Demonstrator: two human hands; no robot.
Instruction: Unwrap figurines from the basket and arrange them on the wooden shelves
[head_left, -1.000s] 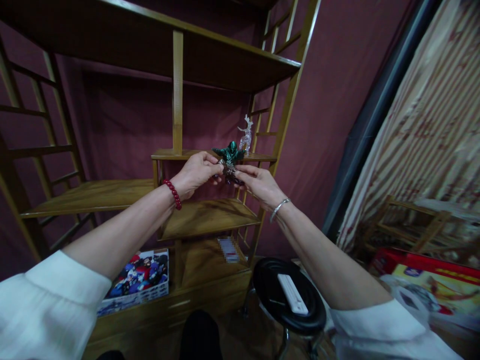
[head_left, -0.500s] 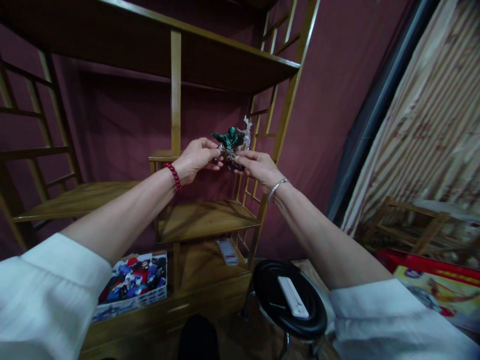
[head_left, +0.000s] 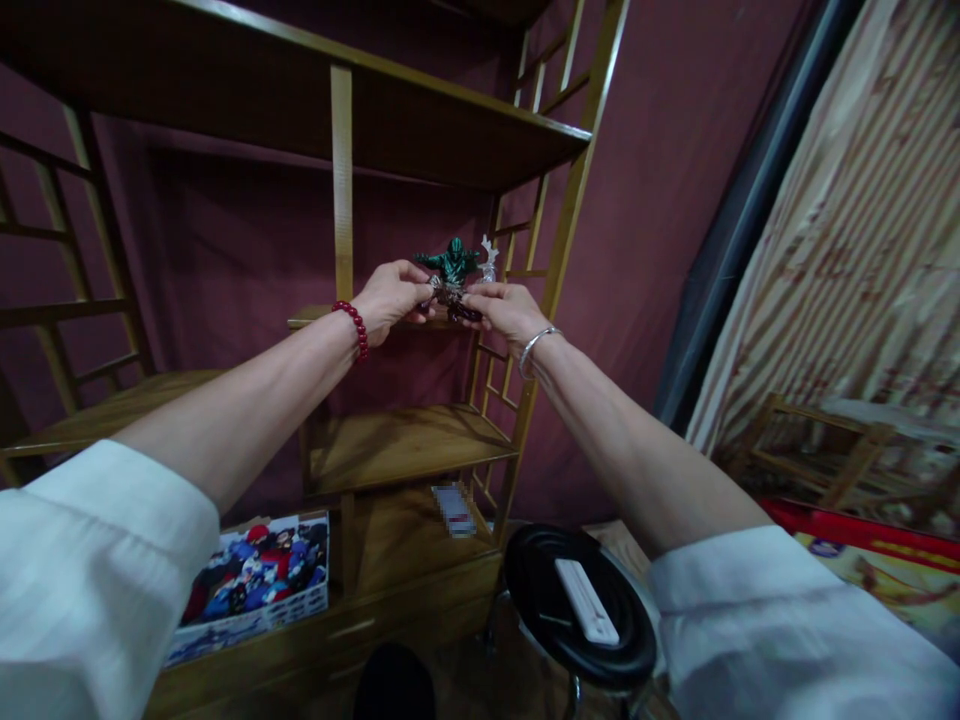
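Both arms are stretched out toward the wooden shelf unit, with a small dark green metallic figurine (head_left: 454,262) between the hands. On its left side, the fingers and thumb of my left hand (head_left: 394,300) pinch the brownish lower part. My right hand (head_left: 508,312) pinches that lower part from the right. The figurine is upright, its arms spread. A silvery, branching piece (head_left: 488,262) shows just right of it; whether it is joined to the figurine I cannot tell. Below and behind the hands runs a small raised shelf (head_left: 304,316), partly hidden by them.
An open box (head_left: 247,615) of red and blue figures stands low on the left. A blurred-out flat item (head_left: 455,508) lies on the bottom shelf. At lower right, a black round stool (head_left: 525,560) bears a white oblong object (head_left: 586,600). A curtain (head_left: 840,230) hangs at right.
My hands and the figurine have moved slightly up and farther toward the shelf. The silvery piece now shows less of its lower part. The whole view has shifted a little.
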